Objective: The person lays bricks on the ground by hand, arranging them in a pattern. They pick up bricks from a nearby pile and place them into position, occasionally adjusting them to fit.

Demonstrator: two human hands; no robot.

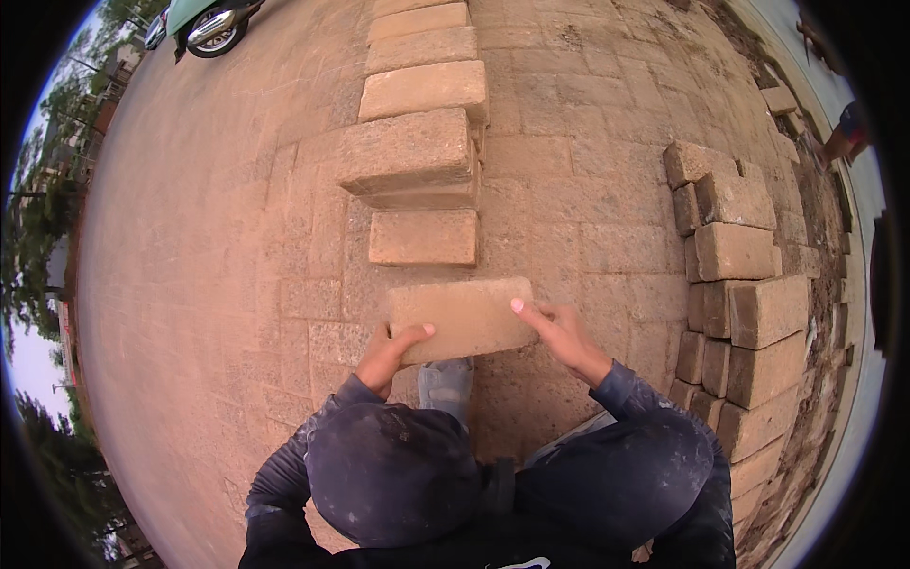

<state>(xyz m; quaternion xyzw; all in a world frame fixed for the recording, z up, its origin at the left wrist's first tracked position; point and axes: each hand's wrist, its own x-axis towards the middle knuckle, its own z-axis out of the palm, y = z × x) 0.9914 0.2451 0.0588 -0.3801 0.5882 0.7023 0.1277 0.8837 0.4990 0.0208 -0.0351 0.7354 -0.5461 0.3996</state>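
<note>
I hold a tan rectangular paving block (pixel 462 319) just above the paved ground in front of my knees. My left hand (pixel 389 353) grips its near left edge, thumb on top. My right hand (pixel 564 334) rests on the block's right end, with the forefinger pointing along its top corner. My grey shoe (pixel 445 387) shows just under the block. Straight ahead, a row of loose blocks (pixel 423 237) runs away from me, and one of them (pixel 409 152) lies stacked on another.
A stack of similar blocks (pixel 735 251) stands to my right along the edge of the paving, with bare soil beyond it. A vehicle's wheel (pixel 214 30) shows at the far upper left. Another person's arm (pixel 839 137) appears at the far right edge.
</note>
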